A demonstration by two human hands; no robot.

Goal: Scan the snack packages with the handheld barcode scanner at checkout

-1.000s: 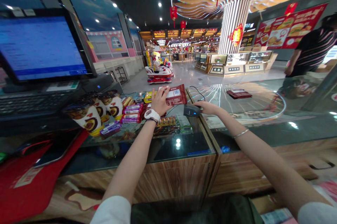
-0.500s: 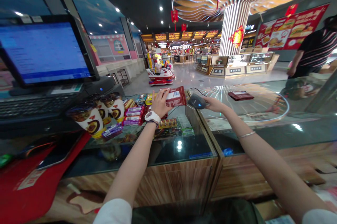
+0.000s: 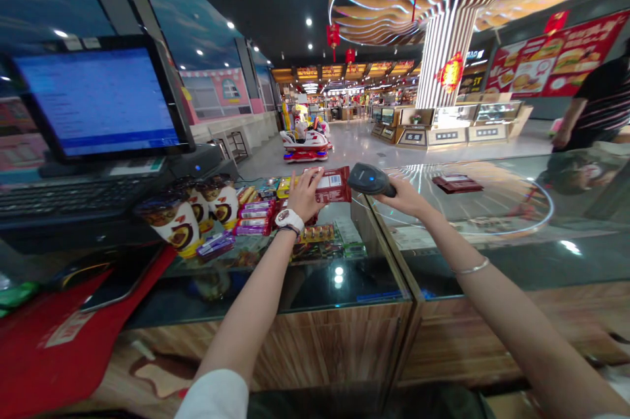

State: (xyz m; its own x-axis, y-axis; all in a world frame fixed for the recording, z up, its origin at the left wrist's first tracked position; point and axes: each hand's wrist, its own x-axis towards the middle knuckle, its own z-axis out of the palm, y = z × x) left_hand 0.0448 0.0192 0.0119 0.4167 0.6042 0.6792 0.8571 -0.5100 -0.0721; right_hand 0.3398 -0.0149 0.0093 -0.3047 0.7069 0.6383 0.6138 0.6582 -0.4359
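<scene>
My left hand (image 3: 304,197) grips a dark red snack packet (image 3: 335,185) above the glass counter, its white barcode label facing me. In my right hand (image 3: 404,198) is a black barcode scanner (image 3: 370,180) with a small blue light. The scanner's head points left and is close to the packet's right end. Just left of my left hand lie purple-wrapped snack bars (image 3: 254,217) and yellow boxes (image 3: 284,187). More dark red packets (image 3: 457,183) lie on the right part of the counter.
Printed cups (image 3: 173,225) stand left, beside a keyboard (image 3: 63,199) and a lit monitor (image 3: 98,100). A phone (image 3: 121,281) lies on a red mat (image 3: 63,366). A person (image 3: 598,100) stands beyond the counter (image 3: 315,294) at far right.
The scanner has been raised and turned, its head now level with the packet. My left hand still holds the packet, which is slightly less tilted. The whole view has shifted slightly.
</scene>
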